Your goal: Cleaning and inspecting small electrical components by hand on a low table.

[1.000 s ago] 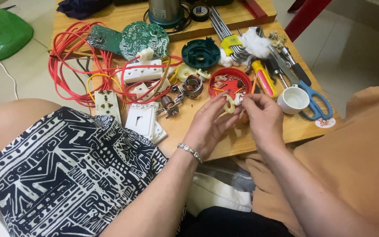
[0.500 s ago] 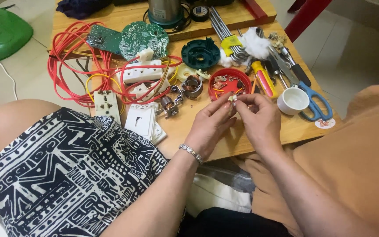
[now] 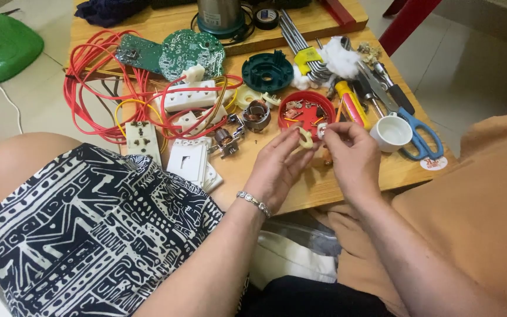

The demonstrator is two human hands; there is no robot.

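Wire (image 3: 92,88), red and coiled, lies at the far left of the wooden table (image 3: 318,188), with two green circuit boards (image 3: 192,53) behind it and white socket plates (image 3: 142,138) in front. Further right, small metal motor parts (image 3: 256,114) sit loose on the wood, near a dark green round housing (image 3: 267,71).

Left hand (image 3: 277,167) is raised over the table edge, thumb and forefinger pinched shut on a small pale yellow ring (image 3: 305,138). Right hand (image 3: 353,155) meets it, fingertips closed on a tiny white piece (image 3: 322,130) just beside the ring; whether the two pieces touch cannot be told.

Red round tray (image 3: 306,111) holding small copper bits stands directly behind both hands. White cup (image 3: 391,132), yellow screwdriver (image 3: 350,105) and blue scissors (image 3: 421,138) lie to the right.

Judgement: work appears mid-course. Housing, boards and motor parts lie separated and unassembled; only the ring and white piece are in hand.
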